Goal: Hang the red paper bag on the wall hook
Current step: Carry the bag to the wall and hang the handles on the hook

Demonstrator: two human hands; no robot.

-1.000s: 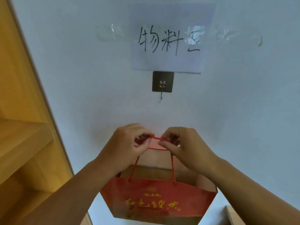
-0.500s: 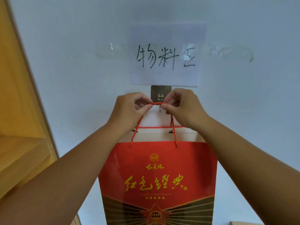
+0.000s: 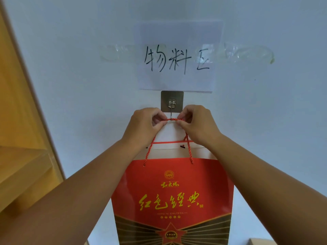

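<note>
A red paper bag (image 3: 172,195) with gold lettering hangs upright against the white wall. Its red twisted rope handle (image 3: 171,119) is stretched level between my two hands. My left hand (image 3: 144,126) pinches the rope on the left, my right hand (image 3: 198,125) pinches it on the right. The rope lies right at the tip of the metal wall hook (image 3: 172,105), which sits on a square adhesive plate. I cannot tell whether the rope sits over the hook tip or in front of it.
A white paper sign (image 3: 177,64) with black handwritten characters is taped to the wall just above the hook. A wooden shelf unit (image 3: 19,138) stands close on the left. A pale box corner (image 3: 260,242) shows at the bottom right.
Both hands have raised the bag from below the hook until the rope reached the hook's tip. In the last half second they have hardly moved.
</note>
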